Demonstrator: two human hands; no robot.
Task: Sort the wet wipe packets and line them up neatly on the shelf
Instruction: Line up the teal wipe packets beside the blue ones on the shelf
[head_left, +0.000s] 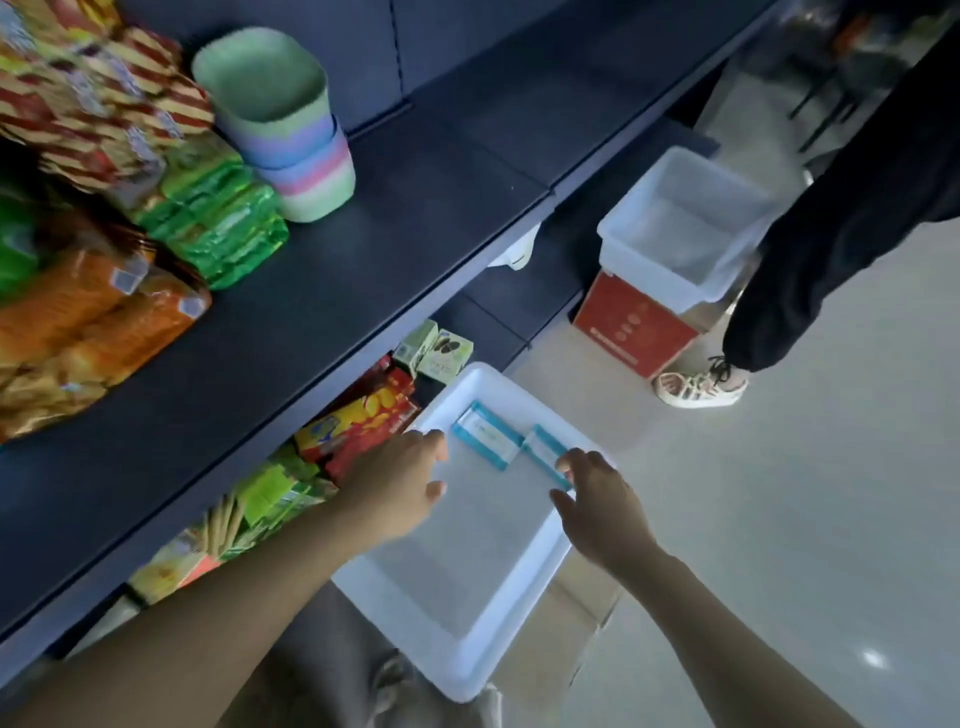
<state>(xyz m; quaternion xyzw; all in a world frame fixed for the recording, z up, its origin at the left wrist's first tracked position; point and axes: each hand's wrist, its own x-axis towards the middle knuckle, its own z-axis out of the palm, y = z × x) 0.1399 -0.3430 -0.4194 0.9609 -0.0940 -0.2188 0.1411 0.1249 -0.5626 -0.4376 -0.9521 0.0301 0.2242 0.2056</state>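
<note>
Two flat, glossy blue-edged packets (487, 441) lie in a smooth white plastic tray (457, 670). Right hand (602, 512) seemingly pinches one; left hand (402, 480) hovers, fingers relaxed.

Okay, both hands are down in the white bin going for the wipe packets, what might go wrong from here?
The right hand covers only one end of its packet, so it may slip when lifted. The left hand is beside the other packet without gripping it yet. The white bin seems perched on something narrower; leaning on it might tip it.

print on the 2 wipe packets (485, 440) too blurred to read; right hand (597, 506) covers 1 packet's near end.
</note>
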